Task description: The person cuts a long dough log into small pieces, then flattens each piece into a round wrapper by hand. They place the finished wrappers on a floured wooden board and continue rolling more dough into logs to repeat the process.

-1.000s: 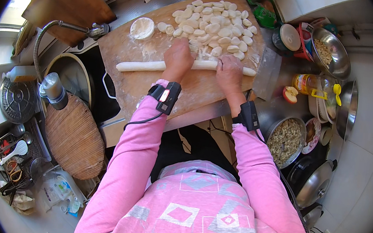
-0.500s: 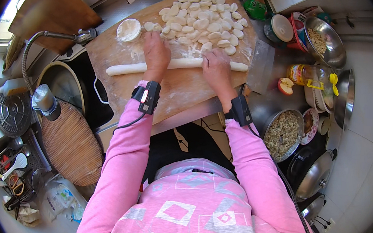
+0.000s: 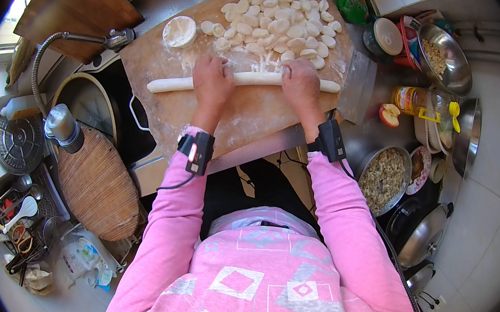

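A long white dough rope [image 3: 252,79] lies across the floured wooden board [image 3: 235,123]. My left hand [image 3: 212,84] is closed over its left-middle part, fingers curled at its far side. Farther right, my right hand [image 3: 301,82] grips the rope with bent fingers, leaving a short end sticking out beyond it. Both palms rest from above, so the undersides of the fingers are hidden. Beyond the rope sits a heap of small flattened dough pieces [image 3: 279,22]. A small round tub of flour [image 3: 179,31] stands left of the heap.
To the right stand a metal bowl of chopped filling [image 3: 383,178], half an apple [image 3: 389,115], an oil bottle [image 3: 409,101] and a lidded jar [image 3: 384,36]. Left are a faucet [image 3: 117,39], a sink with a basin [image 3: 84,104], and a round woven lid [image 3: 97,184].
My left hand has drawn back toward me over the rope, and my right hand has shifted slightly right. The whole view has moved a little; the rope lies about the same on the board.
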{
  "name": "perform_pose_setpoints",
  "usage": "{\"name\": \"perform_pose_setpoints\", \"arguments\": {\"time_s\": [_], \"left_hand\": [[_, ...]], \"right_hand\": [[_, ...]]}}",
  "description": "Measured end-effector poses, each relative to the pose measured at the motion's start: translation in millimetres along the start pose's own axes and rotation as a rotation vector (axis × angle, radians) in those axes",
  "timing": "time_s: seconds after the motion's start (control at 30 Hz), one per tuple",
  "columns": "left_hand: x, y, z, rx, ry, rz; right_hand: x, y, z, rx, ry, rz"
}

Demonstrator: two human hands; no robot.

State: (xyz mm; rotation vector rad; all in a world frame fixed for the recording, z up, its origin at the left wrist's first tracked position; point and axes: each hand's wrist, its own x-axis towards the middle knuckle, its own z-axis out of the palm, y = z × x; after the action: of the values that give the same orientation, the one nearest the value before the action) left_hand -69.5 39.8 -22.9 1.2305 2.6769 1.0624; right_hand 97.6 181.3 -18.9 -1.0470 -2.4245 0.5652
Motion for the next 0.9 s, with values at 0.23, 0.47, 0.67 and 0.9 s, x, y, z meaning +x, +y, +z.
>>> {"name": "perform_pose_setpoints", "arguments": {"time_s": [0.23, 0.47, 0.67, 0.9], "left_hand": [[-21.0, 15.0, 5.6, 0.032, 0.093, 0.148], [-21.3, 12.6, 1.7, 0.020, 0.061, 0.171], [-15.7, 34.2, -9.1, -0.222, 0.096, 0.062], [6.9, 44.1, -10.1, -1.252, -0.396, -0.686]], "right_hand": [[12.8, -5.2, 2.7, -0.086, 0.100, 0.154], [8.1, -13.4, 13.9, -0.029, 0.104, 0.194], [9.6, -22.8, 2.8, 0.736, 0.017, 0.430], [8.9, -60.7, -13.2, 1.138, -0.292, 0.334]]}}
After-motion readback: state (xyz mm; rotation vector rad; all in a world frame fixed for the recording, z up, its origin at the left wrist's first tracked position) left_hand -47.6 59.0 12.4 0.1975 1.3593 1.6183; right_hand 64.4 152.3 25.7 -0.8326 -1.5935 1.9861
